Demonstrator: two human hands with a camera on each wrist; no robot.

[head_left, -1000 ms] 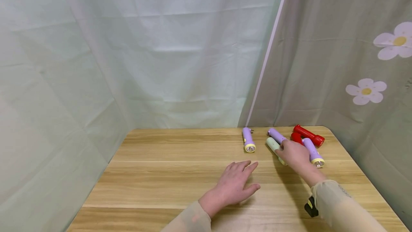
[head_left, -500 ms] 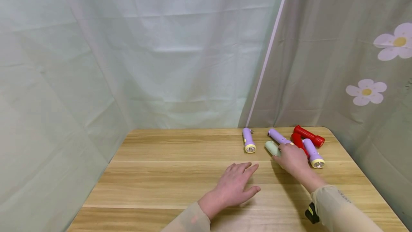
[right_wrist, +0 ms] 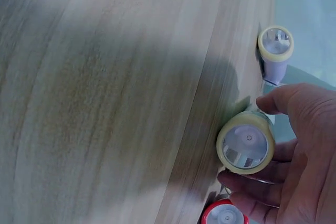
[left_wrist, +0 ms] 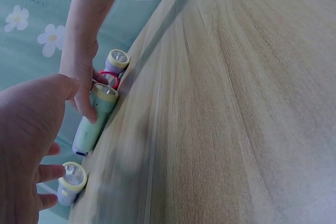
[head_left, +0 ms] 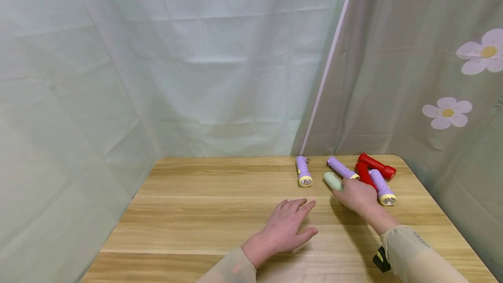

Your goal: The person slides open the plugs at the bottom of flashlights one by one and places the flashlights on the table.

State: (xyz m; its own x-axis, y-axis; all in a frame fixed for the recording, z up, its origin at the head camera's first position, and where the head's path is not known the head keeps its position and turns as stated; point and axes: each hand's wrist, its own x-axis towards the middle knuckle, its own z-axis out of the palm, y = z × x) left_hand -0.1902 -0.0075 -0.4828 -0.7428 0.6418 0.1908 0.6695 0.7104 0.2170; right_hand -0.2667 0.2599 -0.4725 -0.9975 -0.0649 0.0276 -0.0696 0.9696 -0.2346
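My right hand [head_left: 359, 194] grips a pale green flashlight [head_left: 332, 181] lying on the table. In the right wrist view the thumb is on one side of its cream-rimmed head [right_wrist: 245, 146] and the fingers are on the other. A red flashlight [right_wrist: 226, 214] shows close to those fingertips. My left hand [head_left: 284, 228] is held low over the table's front part, fingers spread and holding nothing. Beyond it lies a purple flashlight [head_left: 302, 170] with a yellow rim, its lens facing me.
Behind the right hand lies another purple flashlight [head_left: 339, 166]. Right of that hand are a red flashlight [head_left: 365, 174], a third purple flashlight [head_left: 380, 184] and, at the back, another red flashlight [head_left: 376, 165]. A pale curtain [head_left: 220, 77] hangs beyond the wooden table [head_left: 188, 213].
My right hand has shifted slightly left and toward me, onto the green flashlight, whose body has turned a little. More of the nearby purple and red flashlights shows. My left hand has stayed put.
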